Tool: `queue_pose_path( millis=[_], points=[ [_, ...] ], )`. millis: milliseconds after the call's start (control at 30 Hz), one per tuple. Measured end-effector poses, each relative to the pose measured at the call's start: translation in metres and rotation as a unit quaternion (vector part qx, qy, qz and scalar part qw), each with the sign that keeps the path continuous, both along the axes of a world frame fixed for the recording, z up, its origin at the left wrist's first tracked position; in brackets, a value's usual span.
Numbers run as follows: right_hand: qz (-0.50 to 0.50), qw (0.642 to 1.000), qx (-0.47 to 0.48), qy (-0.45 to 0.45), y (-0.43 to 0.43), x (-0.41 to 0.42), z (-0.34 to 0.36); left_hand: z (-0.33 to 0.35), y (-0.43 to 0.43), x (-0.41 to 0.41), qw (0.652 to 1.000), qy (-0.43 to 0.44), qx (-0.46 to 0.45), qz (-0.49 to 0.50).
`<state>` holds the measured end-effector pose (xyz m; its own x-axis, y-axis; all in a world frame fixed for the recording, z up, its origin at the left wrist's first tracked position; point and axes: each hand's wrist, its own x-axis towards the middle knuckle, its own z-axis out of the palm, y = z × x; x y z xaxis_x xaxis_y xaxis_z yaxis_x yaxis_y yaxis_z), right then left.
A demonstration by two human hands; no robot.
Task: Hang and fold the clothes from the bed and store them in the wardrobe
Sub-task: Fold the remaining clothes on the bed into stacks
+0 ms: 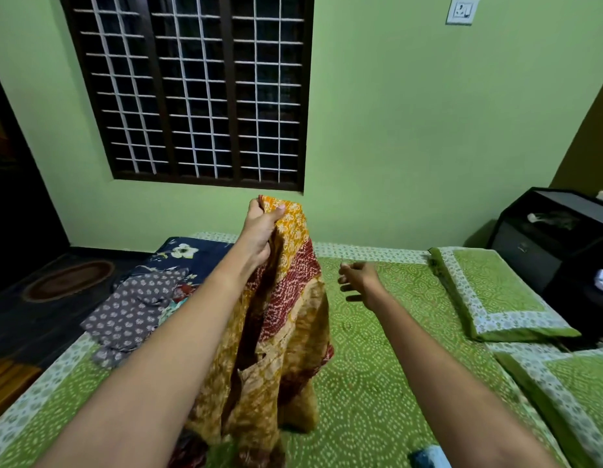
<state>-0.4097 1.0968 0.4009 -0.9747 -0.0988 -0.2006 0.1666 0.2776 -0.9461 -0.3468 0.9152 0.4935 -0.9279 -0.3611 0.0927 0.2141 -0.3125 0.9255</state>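
My left hand (261,228) grips the top edge of a yellow and red patterned garment (286,319) and holds it up above the bed (377,366); the cloth hangs down to the green bedsheet. My right hand (361,280) hovers to the right of the garment, fingers loosely spread, holding nothing, slightly blurred. A grey printed garment (134,309) and a dark blue floral cloth (178,253) lie in a pile at the bed's left side. A bit of light blue cloth (431,457) shows at the bottom edge. No wardrobe is in view.
Two green pillows (489,292) lie on the bed's right. A black bedside unit (556,238) stands in the right corner. A barred window (199,89) fills the wall ahead. A dark doorway and oval mat (70,280) are on the left.
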Motion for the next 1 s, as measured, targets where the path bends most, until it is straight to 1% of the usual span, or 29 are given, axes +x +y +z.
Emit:
queue_pose_path(
  millis=[133,267,367,433,500,567,600,767,800,833,900,1000],
  points=[
    [0.04,0.994,0.042,-0.087,0.002,0.01,-0.008,0.006,-0.013,0.003,0.999,0.015,0.033,0.027],
    [0.101,0.973,0.055,-0.2,0.005,0.016,-0.034,0.016,-0.019,0.006,0.997,0.032,0.058,0.031],
    [0.12,0.959,0.058,-0.252,0.007,0.023,-0.053,0.023,-0.021,0.008,0.996,0.047,0.074,0.03],
    [0.109,0.956,0.037,-0.271,0.005,0.027,-0.06,0.025,-0.021,0.009,0.995,0.053,0.086,0.028],
    [0.085,0.955,-0.038,-0.283,0.002,0.027,-0.066,0.026,-0.021,0.009,0.993,0.05,0.1,0.024],
    [0.042,0.954,-0.109,-0.275,-0.003,0.024,-0.072,0.027,-0.023,0.01,0.992,0.049,0.112,0.016],
    [0.024,0.954,-0.126,-0.271,-0.005,0.022,-0.073,0.028,-0.025,0.011,0.992,0.052,0.115,0.01],
    [-0.023,0.945,-0.17,-0.278,-0.014,0.021,-0.061,0.027,-0.035,0.016,0.994,0.048,0.095,0.016],
    [-0.03,0.948,-0.16,-0.273,-0.015,0.023,-0.051,0.025,-0.04,0.017,0.994,0.041,0.098,0.017],
    [-0.036,0.95,-0.174,-0.257,-0.015,0.019,-0.043,0.022,-0.045,0.018,0.995,0.03,0.098,0.014],
    [-0.072,0.949,-0.244,-0.186,-0.009,0.008,-0.024,0.013,-0.056,0.019,0.994,-0.001,0.104,0.031],
    [-0.12,0.928,-0.349,-0.043,0.0,-0.015,-0.005,-0.008,-0.073,0.018,0.987,-0.068,0.063,0.13]
  ],
)
